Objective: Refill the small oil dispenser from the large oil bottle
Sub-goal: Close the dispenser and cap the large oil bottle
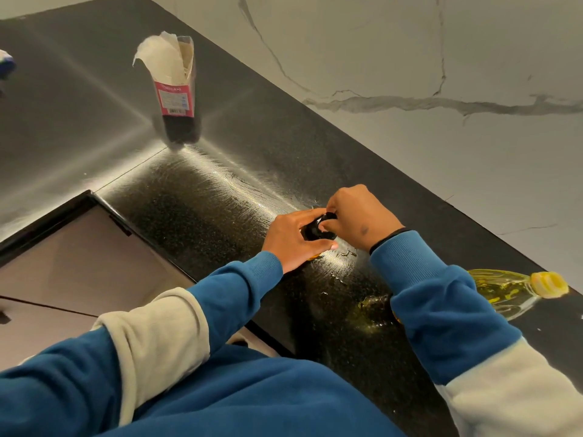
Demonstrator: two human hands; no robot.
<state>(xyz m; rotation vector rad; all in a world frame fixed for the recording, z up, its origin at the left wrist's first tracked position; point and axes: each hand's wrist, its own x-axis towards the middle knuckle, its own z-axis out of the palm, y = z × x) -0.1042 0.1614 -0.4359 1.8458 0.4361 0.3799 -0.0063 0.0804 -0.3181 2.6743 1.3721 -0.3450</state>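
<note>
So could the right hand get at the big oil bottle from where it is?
Probably yes: the big oil bottle stands capped just beside the right forearm, nothing between. But the right hand is busy pinching the dispenser's black top and must let go first.

Two hands are being counted, the left hand (293,239) and the right hand (359,220). One small dispenser with a black top (317,230) is being seen on the tabletop (220,197), one large oil bottle (511,290), and one opened packet (175,89).

Left hand (291,239) and right hand (356,216) grip the dispenser's black top (317,230); large oil bottle (511,290) stands right on the dark table (195,200).
</note>
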